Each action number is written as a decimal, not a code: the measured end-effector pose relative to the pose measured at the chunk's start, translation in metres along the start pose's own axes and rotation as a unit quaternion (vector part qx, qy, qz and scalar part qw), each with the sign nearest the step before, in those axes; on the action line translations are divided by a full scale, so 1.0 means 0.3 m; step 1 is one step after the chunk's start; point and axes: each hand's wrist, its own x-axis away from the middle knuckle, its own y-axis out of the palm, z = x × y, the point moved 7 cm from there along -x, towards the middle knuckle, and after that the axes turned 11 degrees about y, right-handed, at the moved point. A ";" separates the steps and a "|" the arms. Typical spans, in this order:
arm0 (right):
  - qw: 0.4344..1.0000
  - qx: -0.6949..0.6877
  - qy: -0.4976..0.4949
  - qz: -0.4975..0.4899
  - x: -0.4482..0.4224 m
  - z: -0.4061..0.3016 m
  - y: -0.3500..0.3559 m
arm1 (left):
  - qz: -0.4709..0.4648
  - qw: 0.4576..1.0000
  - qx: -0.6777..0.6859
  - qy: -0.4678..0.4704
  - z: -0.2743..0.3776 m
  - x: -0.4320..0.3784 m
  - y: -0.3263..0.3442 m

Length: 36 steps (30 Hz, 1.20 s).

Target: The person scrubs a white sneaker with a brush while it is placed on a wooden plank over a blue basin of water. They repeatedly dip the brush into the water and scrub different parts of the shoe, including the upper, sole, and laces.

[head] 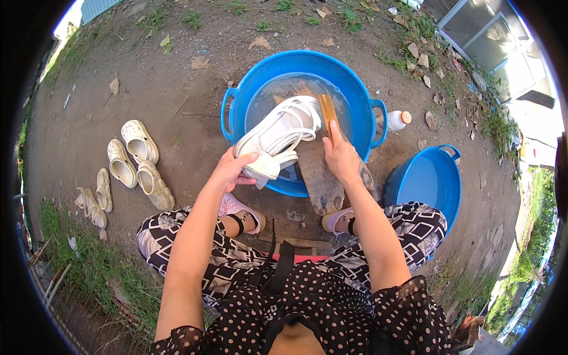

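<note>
A white strappy sandal (270, 137) is gripped at its heel end by my left hand (235, 168), thumb on top. Its straps and toe end point away from me, over a blue two-handled tub (306, 57) with cloudy water (262, 108) in it. My right hand (342, 155) grips a wooden-backed brush (328, 108), index finger laid along the back. The bristles are hidden, and I cannot tell whether they touch the sandal's straps. Under my right hand, a weathered wooden board (321, 177) slants out of the tub across its near rim.
A white bottle with an orange cap (398, 120) lies right of the tub. Nearer stands a blue bucket (426, 177) holding bluish liquid. Several pale clogs (141, 142) and smaller sandals (93, 206) lie on the dirt ground (177, 84) at left. A glazed frame (488, 40) stands far right.
</note>
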 end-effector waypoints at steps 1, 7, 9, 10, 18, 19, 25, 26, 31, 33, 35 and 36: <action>1.000 -0.013 0.020 0.014 -0.057 0.005 -0.015 | 0.005 1.000 -0.009 0.009 0.010 -0.007 0.001; 0.994 -0.106 -0.026 -0.012 0.044 0.020 -0.070 | 0.017 0.998 -0.054 0.019 0.016 0.005 -0.012; 0.987 -0.140 -0.071 0.029 0.114 -0.002 -0.110 | 0.029 0.998 -0.058 0.017 0.026 0.003 -0.006; 0.982 -0.160 -0.091 0.047 0.161 -0.026 -0.128 | 0.036 0.997 -0.063 0.013 0.026 0.008 -0.005; 0.991 0.085 -0.100 -0.023 0.204 -0.202 0.079 | 0.044 0.998 -0.046 0.023 -0.005 -0.012 0.012; 0.994 0.081 -0.072 -0.014 0.169 -0.202 0.067 | 0.034 0.998 -0.043 0.008 -0.003 -0.013 0.009; 0.987 -0.011 -0.139 -0.083 0.403 -0.175 0.137 | 0.031 0.998 -0.047 0.014 -0.026 0.003 0.008; 0.992 -0.007 -0.103 -0.066 0.354 -0.146 0.111 | 0.034 0.998 -0.058 0.018 -0.017 0.016 0.014; 0.989 -0.066 -0.103 -0.077 0.321 -0.158 0.097 | 0.048 0.998 -0.047 0.018 -0.020 0.029 0.024; 0.979 -0.073 -0.145 -0.122 0.454 -0.170 0.105 | 0.074 0.996 -0.038 0.030 -0.026 0.046 0.024; 0.988 -0.030 -0.128 -0.083 0.383 -0.138 0.074 | 0.056 0.997 -0.053 0.018 -0.043 0.040 0.029; 0.994 -0.005 -0.078 -0.079 0.310 -0.119 0.061 | 0.047 0.997 -0.053 0.007 -0.051 0.038 0.033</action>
